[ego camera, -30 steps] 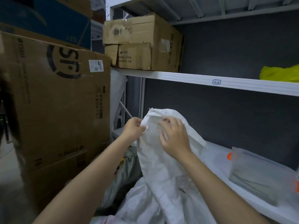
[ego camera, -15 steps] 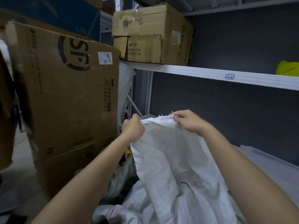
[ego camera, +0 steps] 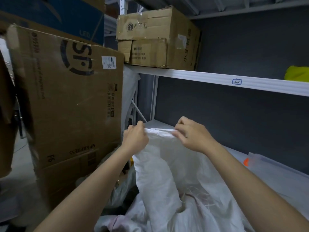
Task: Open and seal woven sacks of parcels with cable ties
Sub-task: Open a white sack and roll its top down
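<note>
A white woven sack [ego camera: 160, 173] is held up by its top edge in front of a white metal shelf rack [ego camera: 209, 77]. The left end of the edge is gripped by the left hand [ego camera: 135, 139], whose fingers are curled tight around the bunched fabric. The right end is pinched by the right hand [ego camera: 192, 136], with the thumb under the hem and the fingers bent over it. The edge is stretched between the two hands, and the rest of the sack hangs down in folds below them. Left of the sack, a large SF Express cardboard box [ego camera: 71, 101] is seen, with a blue box [ego camera: 55, 15] on top of it. Above the sack, stacked cardboard cartons [ego camera: 157, 39] are kept on the rack's upper shelf, and a yellow bag [ego camera: 297, 73] lies farther right on the same shelf. Right of the sack, a clear plastic packet [ego camera: 267, 166] rests on the lower shelf.
</note>
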Tool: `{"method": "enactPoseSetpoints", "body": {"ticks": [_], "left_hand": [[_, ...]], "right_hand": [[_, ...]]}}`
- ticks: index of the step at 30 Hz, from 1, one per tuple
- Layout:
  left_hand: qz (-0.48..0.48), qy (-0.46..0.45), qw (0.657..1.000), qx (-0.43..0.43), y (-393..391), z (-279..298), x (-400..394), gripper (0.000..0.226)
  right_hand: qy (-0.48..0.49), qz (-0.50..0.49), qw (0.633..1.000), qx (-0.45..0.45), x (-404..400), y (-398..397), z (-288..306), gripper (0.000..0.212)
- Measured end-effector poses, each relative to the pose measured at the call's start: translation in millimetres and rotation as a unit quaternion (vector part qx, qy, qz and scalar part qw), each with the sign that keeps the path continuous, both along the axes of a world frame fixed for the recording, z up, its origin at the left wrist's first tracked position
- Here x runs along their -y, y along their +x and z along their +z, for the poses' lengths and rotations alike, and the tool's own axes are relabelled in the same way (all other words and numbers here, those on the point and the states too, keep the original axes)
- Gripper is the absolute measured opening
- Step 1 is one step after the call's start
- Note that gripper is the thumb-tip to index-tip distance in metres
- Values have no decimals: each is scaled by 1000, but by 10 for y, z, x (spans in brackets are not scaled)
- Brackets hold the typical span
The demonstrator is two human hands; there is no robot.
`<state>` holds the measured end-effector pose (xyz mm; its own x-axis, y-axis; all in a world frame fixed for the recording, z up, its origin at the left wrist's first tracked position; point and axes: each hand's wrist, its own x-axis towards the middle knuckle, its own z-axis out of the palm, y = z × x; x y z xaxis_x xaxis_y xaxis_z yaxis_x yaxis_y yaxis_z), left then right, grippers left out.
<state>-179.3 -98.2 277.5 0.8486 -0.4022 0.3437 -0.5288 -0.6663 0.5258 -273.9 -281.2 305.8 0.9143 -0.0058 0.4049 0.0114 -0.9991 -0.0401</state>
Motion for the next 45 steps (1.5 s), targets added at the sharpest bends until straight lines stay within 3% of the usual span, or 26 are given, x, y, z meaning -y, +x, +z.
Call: {"method": "enactPoseSetpoints", "body": {"ticks": [4, 7, 9, 11, 15, 16, 18, 20, 22, 24, 27, 31, 32, 34, 36, 37, 39, 41, 42, 45], "left_hand": [[-3, 1, 1000, 15, 10, -23, 23, 22], [-5, 1, 1000, 15, 33, -31, 26, 21], [-11, -3, 1000, 14, 46, -49, 31, 21], [-12, -6, 1000, 22, 52, -57, 46, 20], [-20, -2, 1000, 21, 44, -28, 55, 15], [-28, -2, 999, 17, 36, -18, 51, 15], [-36, 14, 999, 35, 0, 5, 42, 19], [-52, 85, 988, 118, -48, -7, 49, 37], [-114, 164, 964, 177, -148, -46, 112, 55], [-149, 208, 950, 179, -225, -117, 220, 59], [-118, 135, 974, 139, -162, -129, 279, 44], [-183, 1, 983, -30, 36, -31, 162, 27], [-192, -4, 978, -78, 63, 4, 123, 27], [-169, 61, 978, -102, 66, 63, 76, 28], [-92, 169, 981, -11, -16, 73, 95, 31], [-65, 205, 975, 56, -85, 31, 139, 44], [-82, 194, 965, 154, -276, -70, 261, 62], [-110, 165, 959, 203, -385, -130, 330, 47], [-103, 165, 957, 215, -363, -123, 329, 37], [-65, 210, 947, 233, -165, -17, 229, 26]], "right_hand": [[214, -5, 977, 10, 44, 60, 0, 28], [325, 20, 945, -30, 39, 78, 26, 9], [314, 20, 949, -33, 56, 88, 8, 11], [239, 5, 971, -22, 55, 82, -4, 16], [9, -37, 997, -74, -31, 49, 7, 59], [-1, -41, 995, -91, -52, 47, 27, 64], [101, -33, 987, -119, -42, 51, 64, 66], [209, -11, 968, -140, -30, 65, 93, 65], [259, 3, 952, -162, -57, 84, 98, 74], [289, -13, 941, -176, -81, 96, 101, 83], [262, -22, 955, -136, -79, 21, 84, 57], [44, -80, 991, -99, -20, -137, -104, 44], [56, -86, 990, -97, -4, -153, -151, 41], [180, -82, 976, -95, 34, -162, -147, 31], [302, -55, 942, -138, 66, -151, -82, 29], [339, -37, 924, -173, 59, -142, -36, 29], [383, -2, 894, -235, 29, -113, 44, 29], [413, 33, 868, -273, 14, -87, 98, 30], [403, 36, 872, -277, 29, -89, 122, 31], [246, -9, 945, -216, 120, -119, 196, 35]]}}
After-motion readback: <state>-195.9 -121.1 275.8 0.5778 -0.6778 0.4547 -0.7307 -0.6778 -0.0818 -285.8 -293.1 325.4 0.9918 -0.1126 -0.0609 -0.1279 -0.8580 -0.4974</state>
